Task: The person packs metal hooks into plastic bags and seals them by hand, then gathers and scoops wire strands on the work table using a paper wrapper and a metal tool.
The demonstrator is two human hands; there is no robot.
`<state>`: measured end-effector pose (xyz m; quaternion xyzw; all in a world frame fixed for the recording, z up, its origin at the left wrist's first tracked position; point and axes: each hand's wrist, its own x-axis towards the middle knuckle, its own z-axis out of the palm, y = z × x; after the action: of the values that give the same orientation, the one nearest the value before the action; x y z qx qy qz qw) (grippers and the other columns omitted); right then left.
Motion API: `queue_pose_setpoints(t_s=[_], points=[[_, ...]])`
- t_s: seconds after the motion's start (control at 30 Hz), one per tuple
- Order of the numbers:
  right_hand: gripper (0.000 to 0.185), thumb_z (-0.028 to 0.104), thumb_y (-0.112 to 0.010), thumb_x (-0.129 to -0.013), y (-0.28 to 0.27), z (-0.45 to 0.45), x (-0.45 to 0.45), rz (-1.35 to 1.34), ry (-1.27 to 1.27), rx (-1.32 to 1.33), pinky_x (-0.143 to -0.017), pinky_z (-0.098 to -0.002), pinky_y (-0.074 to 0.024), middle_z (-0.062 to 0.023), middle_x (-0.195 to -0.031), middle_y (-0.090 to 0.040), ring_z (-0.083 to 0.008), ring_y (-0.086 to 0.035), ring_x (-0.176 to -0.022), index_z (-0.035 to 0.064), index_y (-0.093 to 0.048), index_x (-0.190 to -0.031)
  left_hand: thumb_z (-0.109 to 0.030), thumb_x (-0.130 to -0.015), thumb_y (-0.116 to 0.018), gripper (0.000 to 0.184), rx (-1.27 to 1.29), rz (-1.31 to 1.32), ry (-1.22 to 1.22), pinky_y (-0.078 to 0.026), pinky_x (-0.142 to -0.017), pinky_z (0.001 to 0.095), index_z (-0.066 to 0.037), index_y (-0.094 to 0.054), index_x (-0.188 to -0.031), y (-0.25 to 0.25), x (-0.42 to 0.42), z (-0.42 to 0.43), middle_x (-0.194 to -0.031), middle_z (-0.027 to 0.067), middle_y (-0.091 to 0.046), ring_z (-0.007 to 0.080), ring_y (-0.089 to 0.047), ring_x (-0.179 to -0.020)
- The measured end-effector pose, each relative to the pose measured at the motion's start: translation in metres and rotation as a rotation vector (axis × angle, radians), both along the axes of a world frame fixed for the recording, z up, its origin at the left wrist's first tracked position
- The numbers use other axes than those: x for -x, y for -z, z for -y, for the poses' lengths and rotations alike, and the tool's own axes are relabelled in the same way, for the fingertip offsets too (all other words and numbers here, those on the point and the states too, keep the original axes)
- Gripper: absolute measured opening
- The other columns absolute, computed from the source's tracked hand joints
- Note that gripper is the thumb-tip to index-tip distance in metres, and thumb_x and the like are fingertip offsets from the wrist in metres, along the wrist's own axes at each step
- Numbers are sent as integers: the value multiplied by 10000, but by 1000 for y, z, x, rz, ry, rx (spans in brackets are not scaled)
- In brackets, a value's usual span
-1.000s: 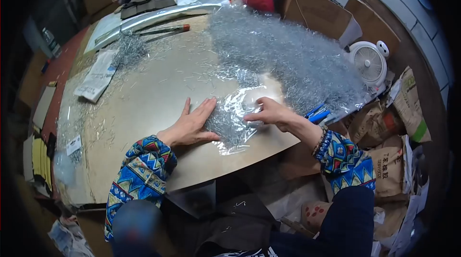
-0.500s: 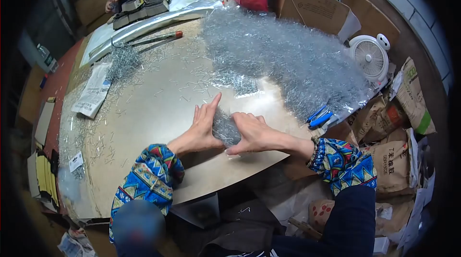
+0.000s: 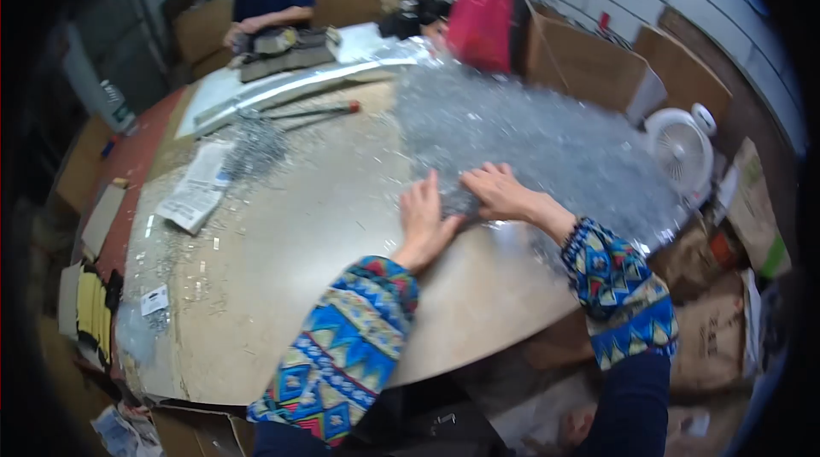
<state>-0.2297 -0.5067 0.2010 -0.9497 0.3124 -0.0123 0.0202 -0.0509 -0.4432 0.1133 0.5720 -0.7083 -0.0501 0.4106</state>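
Observation:
My left hand [image 3: 424, 222] and my right hand [image 3: 504, 192] are cupped around a bunch of small metal wire pieces [image 3: 459, 201] at the near edge of a large heap of them. The bunch is mostly hidden by my fingers and blurred by motion. My left palm presses from the left with its fingers up; from the right, my right fingers curl over the top. The heap [image 3: 530, 132] of thin, shiny silver wire pieces spreads behind and to the right of my hands. Both forearms wear patterned sleeve covers.
A tabletop [image 3: 282, 286] lies under my hands, with loose wire pieces scattered at left. Newspaper [image 3: 198, 188], a smaller wire pile [image 3: 256, 149] and a red-tipped tool [image 3: 320, 111] lie there. A white fan [image 3: 679, 149] stands right. Across the table sits another person [image 3: 273, 8].
Both hands have moved forward, away from my body, with the bunch between them, from the table's near part to the heap's edge. The camera view has shifted too.

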Motion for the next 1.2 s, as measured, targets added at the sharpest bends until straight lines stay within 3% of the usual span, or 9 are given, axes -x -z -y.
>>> queue_pose_setpoints(t_s=[0.13, 0.27, 0.4, 0.47, 0.67, 0.8, 0.87, 0.93, 1.2], points=[[621, 54, -680, -650, 8, 29, -5, 65, -54, 247, -925, -460, -343, -116, -1147, -547, -317, -478, -1118, 62, -494, -1243, -257, -682, -813, 1077, -212, -14, -205, -195, -1118, 583, -79, -158, -1519, -15, 16, 24, -1502, 271, -188, 500, -174, -1385], [718, 70, -700, -687, -32, -16, 6, 315, 19, 217, -968, -455, -321, -129, -1187, -524, -322, -448, -1172, 57, -426, -1350, -295, -638, -849, 1176, -181, -108, -105, -156, -1133, 592, -98, -109, -1530, -18, 13, 29, -1526, 297, -122, 526, -113, -1400], [324, 100, -671, -768, -14, -62, 29, 327, 85, -178, -815, -428, -464, -152, -987, -615, -335, -591, -972, 46, -602, -1080, -331, -624, -863, 1236, -160, -117, -34, -120, -1139, 592, -85, -63, -1534, -16, 11, 20, -1540, 307, -59, 536, -78, -1406], [164, 127, -634, -812, -1, -81, 27, 230, -56, -109, -732, -439, -495, -143, -878, -628, -340, -622, -843, 47, -628, -955, -342, -631, -863, 1239, -207, -64, -89, -109, -1144, 583, -80, -55, -1533, -22, 22, 20, -1541, 305, -56, 531, -75, -1409], [158, 171, -586, -862, 12, -46, 13, 210, 72, -122, -853, -446, -436, -127, -1014, -601, -308, -553, -1022, 70, -635, -974, -367, -636, -867, 1266, -56, -283, 13, -121, -1159, 535, -27, -26, -1519, -10, 7, 33, -1541, 308, -30, 506, -52, -1423], [158, 176, -579, -877, 25, -31, 11, 209, 95, -129, -849, -442, -443, -121, -979, -596, -307, -560, -1011, 74, -639, -981, -330, -868, -683, 893, -152, -513, 90, -180, -1156, 507, 23, -156, -1497, 2, -48, 18, -1494, 316, -243, 431, -227, -1413], [158, 177, -578, -882, 24, -32, 10, 187, 95, -118, -851, -443, -447, -122, -980, -596, -307, -561, -1011, 75, -641, -985, -300, -963, -538, 606, -278, -185, 43, -239, -1138, 499, 3, -333, -1446, -20, -78, -10, -1449, 255, -387, 404, -308, -1387], [157, 142, -540, -883, 25, -34, 12, 197, 81, -125, -851, -467, -440, -146, -1011, -595, -336, -556, -1011, 56, -629, -980, -295, -986, -486, 475, -265, 505, -62, -279, -1121, 490, -34, -449, -1381, -15, -116, -29, -1446, 185, -428, 400, -333, -1372], [162, 102, -473, -890, 33, -49, 20, 229, 85, -73, -834, -512, -451, -200, -1032, -575, -377, -556, -1008, 17, -603, -937, -207, -976, -508, 517, -266, 288, -279, -191, -1151, 523, -30, -367, -1440, -24, -174, -152, -1513, 254, -287, 414, -225, -1423]])
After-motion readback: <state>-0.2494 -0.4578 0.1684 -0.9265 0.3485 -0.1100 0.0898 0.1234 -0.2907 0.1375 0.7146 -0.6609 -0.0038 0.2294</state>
